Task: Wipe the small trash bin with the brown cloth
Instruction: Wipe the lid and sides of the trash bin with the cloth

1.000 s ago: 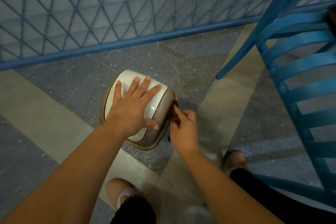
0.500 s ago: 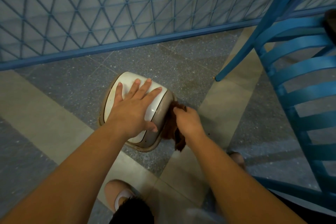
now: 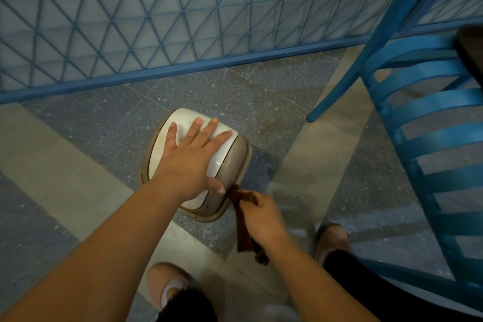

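Observation:
The small trash bin (image 3: pixel 235 159), beige with a white lid, stands on the tiled floor in the middle of the head view. My left hand (image 3: pixel 193 157) lies flat on its lid with the fingers spread. My right hand (image 3: pixel 261 214) grips the brown cloth (image 3: pixel 241 227) at the bin's near right corner. The cloth's upper end touches the bin's side just below my left thumb, and its loose end hangs down beside my wrist.
A blue slatted chair (image 3: pixel 428 138) stands at the right, one leg (image 3: pixel 311 117) on the floor close to the bin. A blue lattice fence (image 3: pixel 183 21) runs along the back. My two feet (image 3: pixel 170 287) are on the floor below the bin.
My right hand has drawn the cloth along the bin's right side from its middle toward the near corner. My left hand has stayed flat on the lid.

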Motion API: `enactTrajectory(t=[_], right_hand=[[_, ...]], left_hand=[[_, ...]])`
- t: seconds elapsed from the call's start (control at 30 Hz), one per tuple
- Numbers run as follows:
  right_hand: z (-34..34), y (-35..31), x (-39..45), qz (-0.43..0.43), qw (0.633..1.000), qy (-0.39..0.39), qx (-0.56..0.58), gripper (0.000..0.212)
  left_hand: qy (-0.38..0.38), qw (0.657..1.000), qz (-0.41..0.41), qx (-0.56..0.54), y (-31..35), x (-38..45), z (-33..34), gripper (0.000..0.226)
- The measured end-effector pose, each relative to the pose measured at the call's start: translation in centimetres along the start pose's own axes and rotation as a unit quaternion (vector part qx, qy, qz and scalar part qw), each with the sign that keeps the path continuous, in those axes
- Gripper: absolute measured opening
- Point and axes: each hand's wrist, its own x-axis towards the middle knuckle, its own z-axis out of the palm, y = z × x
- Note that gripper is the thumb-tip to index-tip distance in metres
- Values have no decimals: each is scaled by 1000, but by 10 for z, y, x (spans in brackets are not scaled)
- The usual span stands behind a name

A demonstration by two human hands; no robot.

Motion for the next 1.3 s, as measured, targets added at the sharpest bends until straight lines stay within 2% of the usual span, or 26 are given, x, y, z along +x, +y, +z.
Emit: enactTrajectory(t=[0.1,0.2,0.27,0.37,0.43,0.5,0.57,0.7,0.8,0.97,1.07,1.13,1.23,1.3], right_hand=[[-13,-5,15,95,971,48,212,17],[-4,-7,26,95,918,-1,384,43],[5,-10,26,104,888,-1,448,46],[15,-3,28,91,902,32,422,27],[25,1,32,73,913,52,399,36],[34,-1,33,73,909,84,402,37],[37,-5,37,72,909,93,401,31],[16,-30,66,76,934,132,324,9],[5,-43,81,66,945,142,287,9],[33,-22,56,42,943,192,270,8],[43,-4,34,43,947,175,266,5],[46,5,24,57,947,137,285,18],[49,10,19,122,901,60,411,47],[47,11,20,130,894,62,425,35]], left_hand=[[-2,1000,-3,2,1,-1,0,111],[0,1000,-3,0,1,0,1,111],[1,1000,-1,0,0,0,1,110],[2,1000,0,-1,0,0,2,111],[2,1000,1,-2,0,0,2,110],[2,1000,2,-6,0,0,2,111],[1,1000,1,-13,0,1,2,111],[-3,1000,-3,-16,3,0,2,111],[-6,1000,-3,-15,4,1,1,112],[-8,1000,-6,-17,5,0,-1,112],[-13,1000,-7,-16,5,0,-2,112],[-12,1000,-6,-16,5,0,-2,112],[-11,1000,-6,-19,5,0,-2,112],[-11,1000,-4,-19,5,0,-2,112]])
